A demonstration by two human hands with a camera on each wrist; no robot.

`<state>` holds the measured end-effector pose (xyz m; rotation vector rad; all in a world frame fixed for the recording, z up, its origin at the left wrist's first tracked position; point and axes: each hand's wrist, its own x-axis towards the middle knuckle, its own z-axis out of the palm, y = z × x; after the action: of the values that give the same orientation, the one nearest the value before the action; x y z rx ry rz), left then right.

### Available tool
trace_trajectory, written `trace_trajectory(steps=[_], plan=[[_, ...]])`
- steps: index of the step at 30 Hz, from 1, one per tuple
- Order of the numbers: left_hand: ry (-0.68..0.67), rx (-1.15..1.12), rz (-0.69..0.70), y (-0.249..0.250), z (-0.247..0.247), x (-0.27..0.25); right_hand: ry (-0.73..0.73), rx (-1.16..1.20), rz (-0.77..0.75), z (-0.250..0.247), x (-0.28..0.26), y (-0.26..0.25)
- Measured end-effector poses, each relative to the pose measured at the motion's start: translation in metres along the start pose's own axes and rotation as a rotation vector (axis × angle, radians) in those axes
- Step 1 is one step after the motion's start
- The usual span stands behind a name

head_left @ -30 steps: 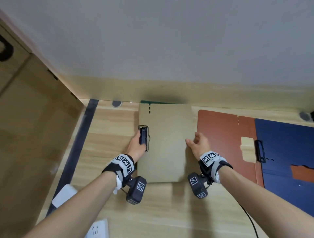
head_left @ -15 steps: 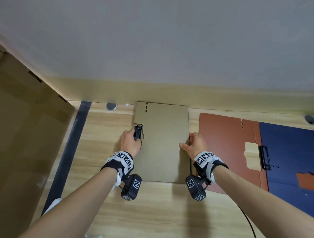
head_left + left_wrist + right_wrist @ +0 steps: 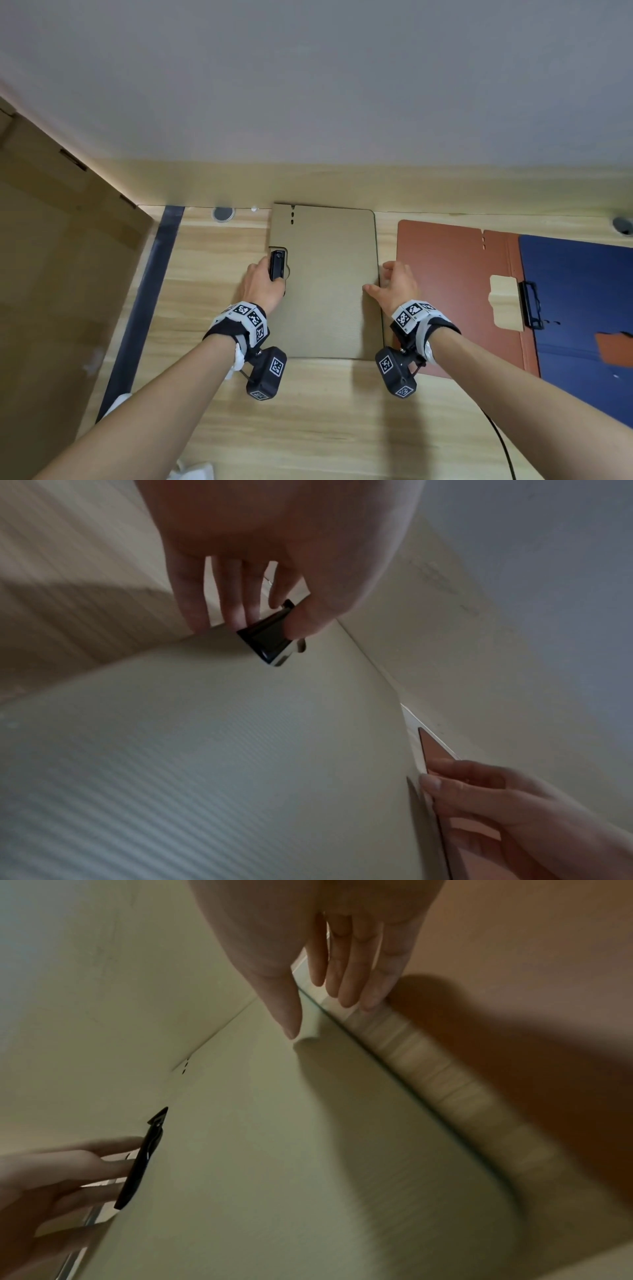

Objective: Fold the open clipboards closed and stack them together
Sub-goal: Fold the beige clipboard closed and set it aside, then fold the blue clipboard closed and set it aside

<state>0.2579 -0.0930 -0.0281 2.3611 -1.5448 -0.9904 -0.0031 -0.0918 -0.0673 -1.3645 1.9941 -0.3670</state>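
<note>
A closed tan clipboard (image 3: 325,284) lies flat at the desk's middle, with a thin dark green edge (image 3: 377,240) showing under its right side. My left hand (image 3: 270,274) is at its left edge: the thumb (image 3: 301,626) sits on the black clip (image 3: 276,265) and the fingers reach behind the edge. My right hand (image 3: 383,281) is at the right edge, thumb (image 3: 291,1020) on the cover and straight fingers (image 3: 349,988) against the side. To the right lies an open brown clipboard (image 3: 452,284), overlapped by an open blue one (image 3: 575,308).
A cardboard box (image 3: 51,274) stands at the left beside a dark strip (image 3: 150,291). The wall (image 3: 308,102) rises just behind the clipboards. A round grommet (image 3: 222,214) sits at the back. A black cable (image 3: 503,445) trails at the front right.
The tan clipboard has slid a little left, opening a gap to the brown one. The green edge at its back no longer shows. Both hands stay on its sides.
</note>
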Motion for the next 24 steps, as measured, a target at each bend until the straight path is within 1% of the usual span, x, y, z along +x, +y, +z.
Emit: trace_trajectory(steps=[2, 5, 9, 13, 18, 20, 22, 24], plan=[[0.048, -0.006, 0.008, 0.008, 0.0, -0.007, 0.015, 0.018, -0.01, -0.009, -0.004, 0.009], [0.116, -0.012, 0.094, 0.029, 0.004, -0.02, 0.049, 0.014, -0.05, -0.031, -0.012, 0.032], [0.085, -0.03, 0.22, 0.059, 0.03, -0.041, 0.064, -0.156, -0.041, -0.064, -0.032, 0.077], [-0.007, -0.024, 0.379, 0.085, 0.072, -0.077, 0.109, -0.229, -0.011, -0.093, -0.055, 0.128], [-0.218, 0.006, 0.511, 0.114, 0.133, -0.121, 0.125, -0.284, 0.04, -0.131, -0.072, 0.188], [-0.319, 0.088, 0.539, 0.12, 0.155, -0.136, 0.128, -0.289, 0.069, -0.142, -0.077, 0.208], [-0.395, 0.243, 0.541, 0.123, 0.174, -0.148, 0.115, -0.293, 0.093, -0.152, -0.082, 0.227], [-0.399, 0.438, 0.549, 0.123, 0.186, -0.159, 0.101, -0.305, 0.109, -0.158, -0.087, 0.244]])
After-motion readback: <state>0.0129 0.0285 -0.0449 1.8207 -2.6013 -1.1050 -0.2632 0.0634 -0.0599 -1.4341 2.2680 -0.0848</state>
